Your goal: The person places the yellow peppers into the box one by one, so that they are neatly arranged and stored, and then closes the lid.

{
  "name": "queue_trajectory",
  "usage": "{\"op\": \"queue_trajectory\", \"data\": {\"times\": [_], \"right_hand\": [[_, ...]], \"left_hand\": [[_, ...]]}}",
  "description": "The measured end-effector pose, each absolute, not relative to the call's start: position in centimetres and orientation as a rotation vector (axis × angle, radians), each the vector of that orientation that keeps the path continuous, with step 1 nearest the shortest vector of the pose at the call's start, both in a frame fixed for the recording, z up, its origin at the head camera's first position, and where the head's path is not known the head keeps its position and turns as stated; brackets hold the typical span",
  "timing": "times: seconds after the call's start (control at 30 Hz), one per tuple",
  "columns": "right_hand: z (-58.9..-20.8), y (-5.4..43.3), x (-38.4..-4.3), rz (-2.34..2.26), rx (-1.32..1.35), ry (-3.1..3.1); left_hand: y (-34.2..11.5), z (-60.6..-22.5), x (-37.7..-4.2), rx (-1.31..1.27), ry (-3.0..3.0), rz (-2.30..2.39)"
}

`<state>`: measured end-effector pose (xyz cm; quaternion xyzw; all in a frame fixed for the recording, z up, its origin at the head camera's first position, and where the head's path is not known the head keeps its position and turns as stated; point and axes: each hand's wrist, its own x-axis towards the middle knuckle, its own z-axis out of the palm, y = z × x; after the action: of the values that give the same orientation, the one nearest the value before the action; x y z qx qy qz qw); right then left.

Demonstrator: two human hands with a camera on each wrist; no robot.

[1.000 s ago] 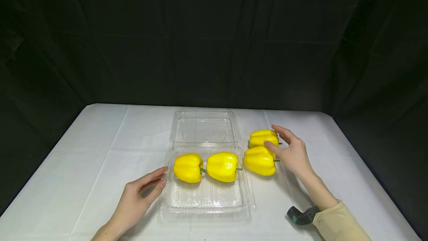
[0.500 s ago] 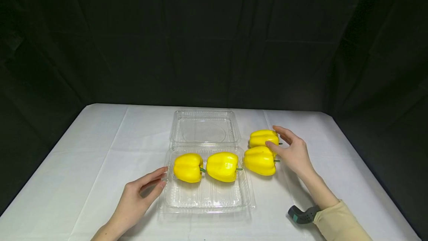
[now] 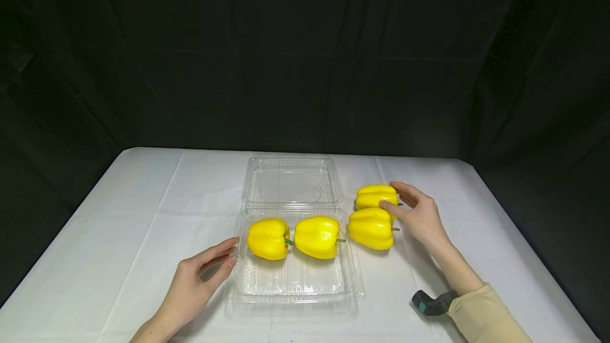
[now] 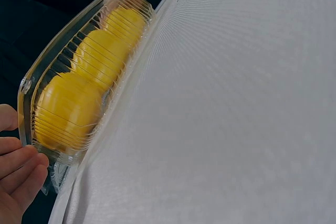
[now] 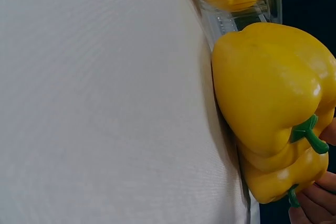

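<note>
A clear plastic clamshell container (image 3: 295, 282) lies unfolded, its base nearest the person. Two yellow bell peppers lie side by side in it, the left pepper (image 3: 268, 239) and the right pepper (image 3: 315, 238), green stems pointing right. My left hand (image 3: 190, 279) touches the base's left edge with fairly straight fingertips. Right of the container, a near pepper (image 3: 370, 229) lies against a far pepper (image 3: 374, 196). My right hand (image 3: 421, 218) holds the far pepper by its stem end, thumb on the near side. In the right wrist view, the near pepper (image 5: 268, 87) partly covers the far one (image 5: 283, 179).
The container's lid (image 3: 290, 189) lies folded back behind the base. A white cloth (image 3: 143, 221) covers the table. Black curtains (image 3: 305, 57) hang behind it and at both sides. A dark grey wrist device (image 3: 431, 303) sticks out from the right sleeve (image 3: 488, 316).
My right hand has shifted very slightly to the right, and the two peppers beside the container have moved a touch the same way. The left hand and the container have stayed put.
</note>
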<state>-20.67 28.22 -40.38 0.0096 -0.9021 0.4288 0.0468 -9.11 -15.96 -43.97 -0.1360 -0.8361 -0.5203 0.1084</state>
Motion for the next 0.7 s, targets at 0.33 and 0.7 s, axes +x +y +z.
{"op": "queue_trajectory", "data": {"times": [0.33, 0.7], "right_hand": [[-40.72, 28.45, -20.89, 1.368, 0.000, -2.758], [-40.99, 28.71, -21.02, 1.430, -0.013, -2.766]], "left_hand": [[-15.97, -43.92, -9.17, -0.402, -2.465, -1.539], [-15.96, -43.99, -9.15, -0.395, -2.465, -1.522]]}}
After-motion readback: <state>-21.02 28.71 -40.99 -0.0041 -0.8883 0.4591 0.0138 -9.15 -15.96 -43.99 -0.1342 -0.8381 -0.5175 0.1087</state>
